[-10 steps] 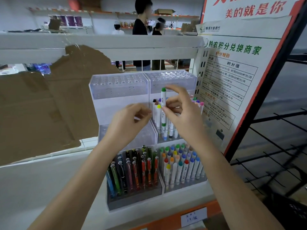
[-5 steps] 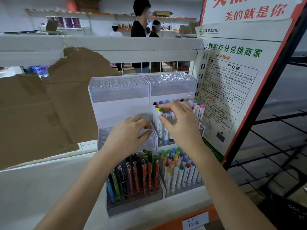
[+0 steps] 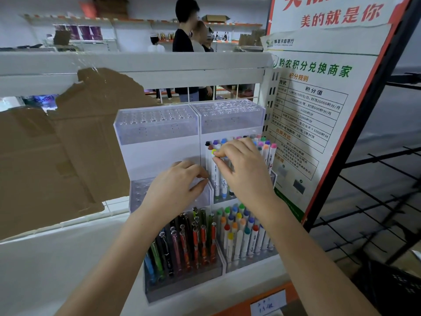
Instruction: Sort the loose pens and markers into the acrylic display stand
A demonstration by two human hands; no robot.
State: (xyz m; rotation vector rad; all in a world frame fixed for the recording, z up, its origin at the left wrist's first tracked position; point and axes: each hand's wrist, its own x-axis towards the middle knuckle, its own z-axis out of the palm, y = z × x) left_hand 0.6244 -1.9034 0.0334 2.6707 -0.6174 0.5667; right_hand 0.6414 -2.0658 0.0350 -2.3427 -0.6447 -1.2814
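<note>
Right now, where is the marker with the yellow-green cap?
In the head view, the yellow-green-capped marker stands in the stand's middle right compartment, at its left edge, with the right hand pinching its top and the left hand beside it.

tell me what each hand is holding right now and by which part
The right hand pinches a white marker near its yellow-green cap, at the top. The left hand holds nothing visible.

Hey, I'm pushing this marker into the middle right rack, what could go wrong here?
1. The right hand pinches a yellow-capped marker among tightly packed neighbours; it may knock them askew.
2. The left hand rests on the empty rack; pressing there might shift the stand.
</note>
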